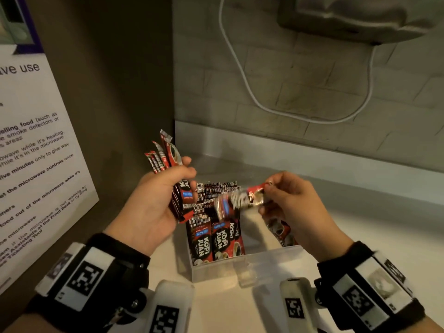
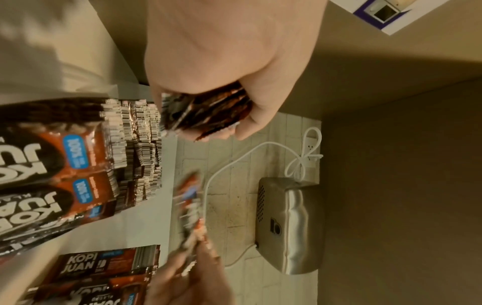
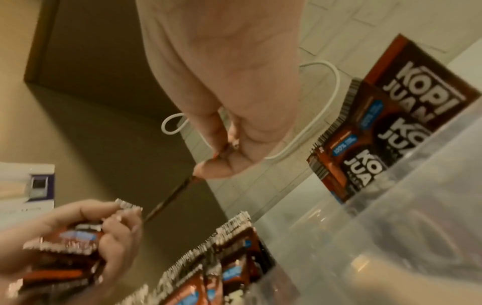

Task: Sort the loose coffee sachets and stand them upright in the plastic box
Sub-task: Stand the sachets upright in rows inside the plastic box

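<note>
Steel dispenser (image 2: 289, 225) — whole in left-wrist view

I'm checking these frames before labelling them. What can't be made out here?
- Single sachet pinched by the right hand: motion-blurred in head and left wrist views, print unreadable.
- Bundle of sachets in the left hand: count hidden by fingers.
- Plastic box: far rows hidden behind both hands.
- Wall notice: cut off at the left edge.

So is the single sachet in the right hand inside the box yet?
Out. The right hand pinches the single sachet above the plastic box, over the sachets standing inside.
</note>
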